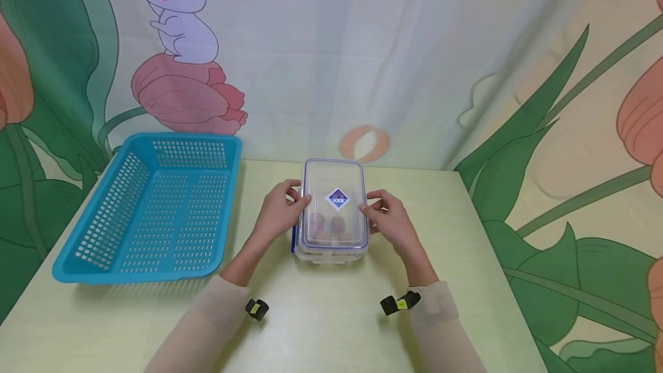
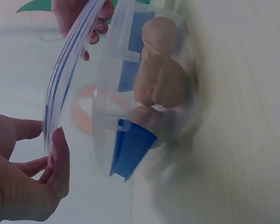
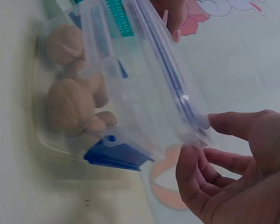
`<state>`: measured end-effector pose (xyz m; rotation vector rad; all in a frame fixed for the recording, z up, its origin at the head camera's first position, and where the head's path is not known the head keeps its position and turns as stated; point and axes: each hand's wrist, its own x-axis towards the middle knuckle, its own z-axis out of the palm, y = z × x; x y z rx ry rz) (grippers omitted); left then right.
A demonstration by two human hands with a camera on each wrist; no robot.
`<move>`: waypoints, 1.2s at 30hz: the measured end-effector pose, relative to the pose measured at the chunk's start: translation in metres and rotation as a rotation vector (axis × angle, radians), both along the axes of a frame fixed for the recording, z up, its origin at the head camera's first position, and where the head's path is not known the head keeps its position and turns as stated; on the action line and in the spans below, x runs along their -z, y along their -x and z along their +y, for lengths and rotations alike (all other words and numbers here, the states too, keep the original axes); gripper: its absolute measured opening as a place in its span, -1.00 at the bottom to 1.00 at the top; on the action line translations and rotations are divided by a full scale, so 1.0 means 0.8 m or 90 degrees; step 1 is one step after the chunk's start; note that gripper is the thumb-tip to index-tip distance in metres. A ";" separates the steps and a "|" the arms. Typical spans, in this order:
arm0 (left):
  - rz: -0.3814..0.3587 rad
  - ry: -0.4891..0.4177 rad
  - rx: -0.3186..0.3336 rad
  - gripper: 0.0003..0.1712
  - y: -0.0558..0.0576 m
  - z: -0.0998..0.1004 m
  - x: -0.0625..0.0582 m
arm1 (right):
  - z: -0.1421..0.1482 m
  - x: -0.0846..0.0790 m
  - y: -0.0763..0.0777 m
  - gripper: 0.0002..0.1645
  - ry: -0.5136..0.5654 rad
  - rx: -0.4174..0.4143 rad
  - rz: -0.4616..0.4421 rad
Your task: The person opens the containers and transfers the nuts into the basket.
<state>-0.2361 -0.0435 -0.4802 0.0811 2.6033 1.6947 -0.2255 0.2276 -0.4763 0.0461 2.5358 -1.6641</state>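
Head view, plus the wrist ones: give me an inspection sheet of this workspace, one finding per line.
Surface: pale table, bare in front of the box.
Job's things: clear lid above the clear box, a gap between; blue clips flared outward; brown walnut-like items inside, count unclear.
Clutter: blue basket, left of the box.
Hands: left hand and right hand pinch opposite lid edges.
Cables: nothing seen.
Surroundings: cloth backdrop printed with a rabbit and flowers.
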 end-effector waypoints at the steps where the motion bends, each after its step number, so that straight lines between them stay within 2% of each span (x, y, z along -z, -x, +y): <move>1: 0.015 -0.001 -0.006 -0.38 0.000 0.002 -0.003 | 0.003 -0.004 -0.001 -0.53 -0.006 -0.002 0.008; 10: 0.177 0.073 -0.047 -0.40 0.002 0.027 -0.048 | 0.028 -0.052 -0.010 -0.35 -0.022 -0.026 0.068; 14: 0.233 0.092 -0.051 -0.42 0.003 0.041 -0.068 | 0.036 -0.069 -0.014 -0.35 -0.015 -0.014 0.088; 17: 0.260 0.091 -0.038 -0.44 -0.001 0.050 -0.082 | 0.041 -0.078 -0.018 -0.35 -0.011 0.014 0.120; 20: 0.278 0.070 -0.018 -0.45 -0.009 0.059 -0.095 | 0.048 -0.085 -0.020 -0.36 0.028 0.041 0.161; 24: 0.303 0.024 0.000 -0.48 -0.015 0.068 -0.105 | 0.055 -0.089 -0.019 -0.41 0.133 0.062 0.191; 26: 0.304 -0.009 0.006 -0.50 -0.018 0.071 -0.107 | 0.058 -0.090 -0.019 -0.45 0.192 0.067 0.194; 29: 0.278 -0.083 0.011 -0.51 -0.022 0.074 -0.106 | 0.062 -0.090 -0.018 -0.54 0.302 0.076 0.183; 33: 0.207 -0.201 0.006 -0.48 -0.027 0.079 -0.101 | 0.066 -0.090 -0.014 -0.64 0.432 0.096 0.158; 36: 0.139 -0.300 -0.008 -0.46 -0.026 0.083 -0.096 | 0.067 -0.090 -0.009 -0.68 0.463 0.130 0.142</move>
